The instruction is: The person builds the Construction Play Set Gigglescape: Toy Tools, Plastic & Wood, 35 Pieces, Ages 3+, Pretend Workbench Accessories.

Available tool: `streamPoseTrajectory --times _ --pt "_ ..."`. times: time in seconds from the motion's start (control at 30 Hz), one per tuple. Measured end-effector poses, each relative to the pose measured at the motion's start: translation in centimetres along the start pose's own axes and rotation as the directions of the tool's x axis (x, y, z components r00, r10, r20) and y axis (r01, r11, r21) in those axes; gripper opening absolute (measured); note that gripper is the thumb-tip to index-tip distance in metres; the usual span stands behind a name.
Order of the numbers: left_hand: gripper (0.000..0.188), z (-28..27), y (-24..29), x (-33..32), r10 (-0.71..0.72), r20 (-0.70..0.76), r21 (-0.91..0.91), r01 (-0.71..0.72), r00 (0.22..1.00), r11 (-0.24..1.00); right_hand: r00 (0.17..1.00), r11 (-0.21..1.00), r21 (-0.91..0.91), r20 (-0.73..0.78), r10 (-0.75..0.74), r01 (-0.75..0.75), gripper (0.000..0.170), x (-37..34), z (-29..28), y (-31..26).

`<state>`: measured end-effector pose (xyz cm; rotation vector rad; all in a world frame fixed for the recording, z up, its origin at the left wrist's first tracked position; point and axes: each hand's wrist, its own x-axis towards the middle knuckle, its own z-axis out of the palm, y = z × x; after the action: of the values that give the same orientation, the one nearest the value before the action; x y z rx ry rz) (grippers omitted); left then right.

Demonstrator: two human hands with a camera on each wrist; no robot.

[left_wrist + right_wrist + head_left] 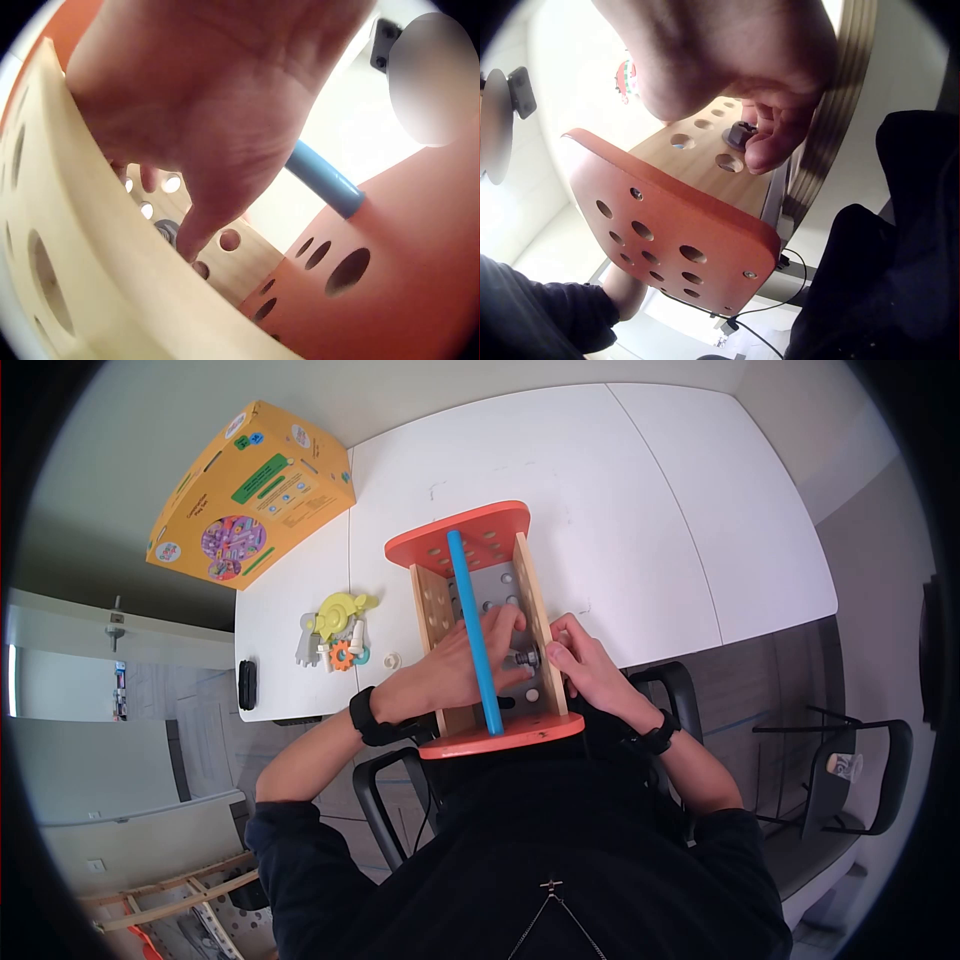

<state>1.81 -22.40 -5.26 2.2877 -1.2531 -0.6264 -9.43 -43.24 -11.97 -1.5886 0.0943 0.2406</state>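
One gray bolt (pixel 739 137) lies crosswise through the wooden panel (pixel 703 157), left hand (pixel 449 667) at its inner end, right hand (pixel 592 668) at its head outside; whether either grip grasps it cannot be told.

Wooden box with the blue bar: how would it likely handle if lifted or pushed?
The wooden box is probably stiff, its red end panel showing screws. It may feel light for its size, being open-topped and full of holes. Pushed, it likely slides rather than rolls, since its sides look flat.
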Motion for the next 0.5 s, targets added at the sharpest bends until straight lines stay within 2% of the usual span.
streamPoseTrajectory --times 0.07,0.17,0.27,0.37,0.47,0.5 --pt "0.036 0.8 -1.0 0.3 0.052 -0.011 0.023 -0.052 0.999 0.998 1.000 1.000 -0.001 -0.003 -0.007 0.007 0.037 0.0 0.0 0.1" --pt "0.040 1.4 -1.9 1.2 0.053 0.152 0.239 -0.089 0.987 0.967 1.000 1.000 -0.003 -0.004 -0.009 0.009 0.038 0.1 0.0 0.2" --pt "0.036 0.0 0.0 0.6 0.074 0.072 -0.025 -0.072 0.995 0.997 1.000 1.000 0.021 -0.003 -0.004 0.004 0.037 -0.1 0.0 -0.4" --pt "0.040 0.3 0.0 0.4 0.070 -0.011 -0.002 -0.071 0.997 0.998 1.000 0.999 0.034 0.000 0.002 -0.002 0.038 -0.1 0.0 -0.6" --pt "0.030 0.9 -0.4 0.7 0.013 0.010 0.041 -0.014 1.000 0.999 1.000 1.000 0.030 0.000 0.000 0.000 0.038 -0.1 -0.1 -0.4" --pt "0.030 0.9 -0.4 0.9 -0.001 0.074 0.082 -0.005 0.997 0.997 1.000 1.000 0.027 0.000 -0.003 0.003 0.038 0.0 -0.1 -0.3"
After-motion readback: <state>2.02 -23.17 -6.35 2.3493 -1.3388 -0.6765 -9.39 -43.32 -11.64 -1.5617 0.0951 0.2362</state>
